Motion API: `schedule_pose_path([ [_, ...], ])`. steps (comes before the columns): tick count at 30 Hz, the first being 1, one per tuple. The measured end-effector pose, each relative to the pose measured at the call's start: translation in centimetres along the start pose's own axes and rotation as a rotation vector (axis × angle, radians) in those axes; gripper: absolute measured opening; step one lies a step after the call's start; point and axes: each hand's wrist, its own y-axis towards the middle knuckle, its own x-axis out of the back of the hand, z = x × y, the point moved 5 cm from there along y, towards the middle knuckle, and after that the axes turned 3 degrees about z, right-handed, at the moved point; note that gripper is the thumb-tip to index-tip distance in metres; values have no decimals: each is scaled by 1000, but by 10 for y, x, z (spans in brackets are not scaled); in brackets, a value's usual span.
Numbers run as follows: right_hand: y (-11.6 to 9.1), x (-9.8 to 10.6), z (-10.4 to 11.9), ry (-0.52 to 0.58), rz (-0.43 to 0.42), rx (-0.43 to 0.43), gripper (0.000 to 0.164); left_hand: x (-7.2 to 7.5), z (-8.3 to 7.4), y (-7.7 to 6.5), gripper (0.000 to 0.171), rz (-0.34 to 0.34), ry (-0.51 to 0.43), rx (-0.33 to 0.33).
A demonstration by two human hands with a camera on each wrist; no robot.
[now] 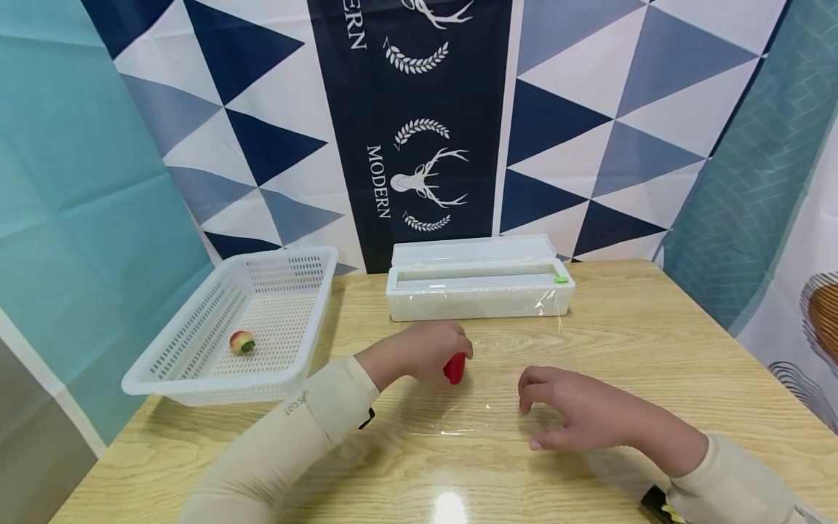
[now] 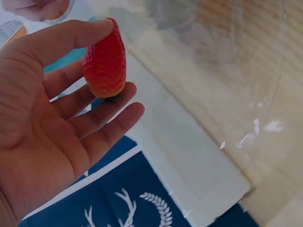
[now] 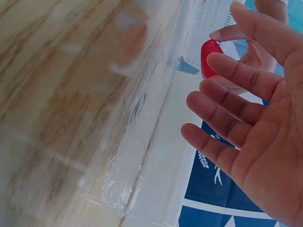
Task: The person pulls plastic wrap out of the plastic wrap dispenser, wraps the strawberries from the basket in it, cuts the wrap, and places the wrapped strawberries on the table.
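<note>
My left hand (image 1: 428,351) pinches a red strawberry (image 2: 106,66) between thumb and fingers, above a sheet of clear plastic wrap (image 1: 452,415) spread over the table. The fruit's green leafy end points toward the fingers in the left wrist view. To the right, my right hand (image 1: 583,407) hovers over the table with bent, spread fingers and holds nothing; its palm shows in the right wrist view. Behind both hands sits a white plastic-wrap dispenser box (image 1: 481,302) with its lid raised. The wrap hangs from the box's front and runs toward me.
At the left stands a white slotted basket (image 1: 297,367) with one small red-and-yellow fruit (image 1: 242,342) inside. A green slider (image 1: 561,279) sits at the box's right end. Patterned cloth (image 1: 419,109) hangs behind the wooden table (image 1: 655,327).
</note>
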Motion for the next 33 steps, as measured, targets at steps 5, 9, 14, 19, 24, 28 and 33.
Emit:
schedule_pose_path([
  [5,0,0,0,-9,-7,9,24,-10,-2,8,41,-24,-7,-9],
  [9,0,0,0,-1,6,-11,24,-19,-2,17,39,-73,2,73],
  [14,-2,1,-1,27,36,-51,24,-31,-3,24,41,-133,-47,234],
  [19,-3,2,-2,25,33,-50,23,-34,-9,28,39,-192,-112,326],
  [24,-5,1,-3,31,30,-54,23,-33,-16,34,39,-207,-77,386],
  [28,-6,2,-3,36,29,-58,22,-34,-20,38,43,-167,-33,428],
  [33,-7,1,-4,44,36,-72,22,-33,-22,42,48,-119,0,469],
])
